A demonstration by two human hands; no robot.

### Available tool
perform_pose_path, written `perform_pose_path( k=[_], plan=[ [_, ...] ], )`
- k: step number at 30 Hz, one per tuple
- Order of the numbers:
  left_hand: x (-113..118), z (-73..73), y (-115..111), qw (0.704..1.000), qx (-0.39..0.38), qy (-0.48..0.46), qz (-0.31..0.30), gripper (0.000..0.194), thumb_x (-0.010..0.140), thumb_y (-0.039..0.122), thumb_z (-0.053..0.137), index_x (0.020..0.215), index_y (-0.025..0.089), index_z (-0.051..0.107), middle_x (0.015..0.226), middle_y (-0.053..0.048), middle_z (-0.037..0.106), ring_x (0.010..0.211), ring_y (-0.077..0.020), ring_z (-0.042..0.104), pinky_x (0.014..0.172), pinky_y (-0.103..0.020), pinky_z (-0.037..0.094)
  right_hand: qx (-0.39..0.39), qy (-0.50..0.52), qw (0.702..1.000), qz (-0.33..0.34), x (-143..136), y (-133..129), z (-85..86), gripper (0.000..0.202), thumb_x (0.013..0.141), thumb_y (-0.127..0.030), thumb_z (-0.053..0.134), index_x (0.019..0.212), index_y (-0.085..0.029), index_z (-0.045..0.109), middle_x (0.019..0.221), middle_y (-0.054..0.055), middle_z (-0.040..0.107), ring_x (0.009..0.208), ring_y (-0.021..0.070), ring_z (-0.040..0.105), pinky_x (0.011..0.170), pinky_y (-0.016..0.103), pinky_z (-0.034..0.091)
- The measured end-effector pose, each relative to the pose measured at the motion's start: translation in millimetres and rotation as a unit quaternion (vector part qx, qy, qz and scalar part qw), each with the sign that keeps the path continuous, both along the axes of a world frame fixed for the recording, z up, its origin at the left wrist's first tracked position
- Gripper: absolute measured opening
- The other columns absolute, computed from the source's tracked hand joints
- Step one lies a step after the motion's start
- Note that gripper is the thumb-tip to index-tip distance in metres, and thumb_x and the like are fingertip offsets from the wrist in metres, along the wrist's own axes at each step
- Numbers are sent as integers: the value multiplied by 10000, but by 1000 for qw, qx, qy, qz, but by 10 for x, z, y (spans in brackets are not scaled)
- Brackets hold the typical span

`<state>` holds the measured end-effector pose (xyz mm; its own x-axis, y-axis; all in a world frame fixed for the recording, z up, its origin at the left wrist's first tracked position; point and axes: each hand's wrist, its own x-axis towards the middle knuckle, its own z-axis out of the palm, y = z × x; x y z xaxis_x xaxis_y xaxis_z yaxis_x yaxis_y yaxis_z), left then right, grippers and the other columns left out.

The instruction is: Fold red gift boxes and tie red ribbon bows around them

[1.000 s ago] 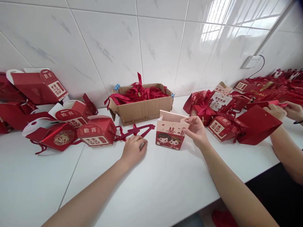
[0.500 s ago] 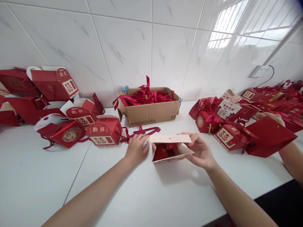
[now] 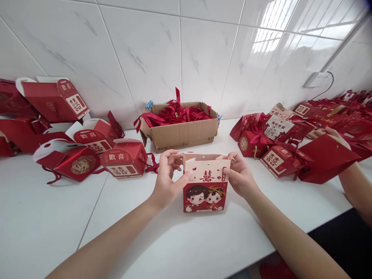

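Observation:
A small red and cream paper gift bag [image 3: 205, 193] with two cartoon faces stands upright on the white table, its printed side toward me. My left hand [image 3: 168, 178] grips the bag's upper left edge between thumb and fingers. At the upper right edge, my right hand [image 3: 240, 174] pinches the bag the same way. The bag's top shows a narrow opening, and what lies inside is hidden from this angle. Right behind it is a cardboard box [image 3: 186, 133] heaped with dark red ribbons [image 3: 181, 113].
Red gift boxes [image 3: 123, 159] cluster on the left. More tied boxes and bags [image 3: 255, 143] crowd the right side. Another person's hand [image 3: 319, 133] is there by a red bag [image 3: 322, 159]. A white socket [image 3: 315, 80] with a cable is on the tiled wall.
The bag has turned from mouth-toward-me to upright, showing its printed face. My left hand has moved from beside the bag to grip its top edge. My right hand keeps hold.

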<state>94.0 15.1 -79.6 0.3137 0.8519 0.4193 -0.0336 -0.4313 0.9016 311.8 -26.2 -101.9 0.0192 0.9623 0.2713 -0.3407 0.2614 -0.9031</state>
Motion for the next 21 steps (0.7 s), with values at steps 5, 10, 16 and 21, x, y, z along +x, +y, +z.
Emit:
perform_pose_path(
  k=[5, 10, 16, 21],
  plan=[
    [-13, 7, 8, 998, -66, 8, -11, 436, 749, 245, 617, 1141, 237, 426, 937, -31, 592, 807, -156, 553, 728, -311, 456, -12, -25, 999, -23, -31, -33, -16, 412, 739, -316, 743, 1056, -333, 478, 926, -4, 616, 840, 189, 635, 704, 348, 570],
    [-55, -14, 29, 998, 38, 49, -22, 345, 783, 151, 577, 1116, 239, 591, 921, -37, 590, 771, -148, 537, 675, -287, 460, 73, -113, 990, -50, -51, -88, -37, 406, 846, -261, 616, 1225, -382, 534, 969, 20, 578, 850, 167, 597, 665, 305, 567],
    [-51, -13, 68, 930, 364, 59, -12, 385, 731, -6, 505, 1005, 214, 662, 867, -29, 599, 762, -131, 577, 644, -254, 507, 286, -294, 903, -130, -37, -112, 36, 379, 822, -60, 532, 1083, -295, 674, 921, 57, 615, 828, 172, 593, 592, 274, 507],
    [-71, -91, 148, 859, 502, 97, 33, 374, 740, 28, 569, 1069, 199, 616, 857, -36, 580, 741, -128, 577, 612, -232, 533, 325, -309, 877, -173, -72, -106, 52, 370, 778, -77, 599, 1087, -263, 683, 918, 71, 674, 792, 189, 642, 623, 314, 539]
  ],
)
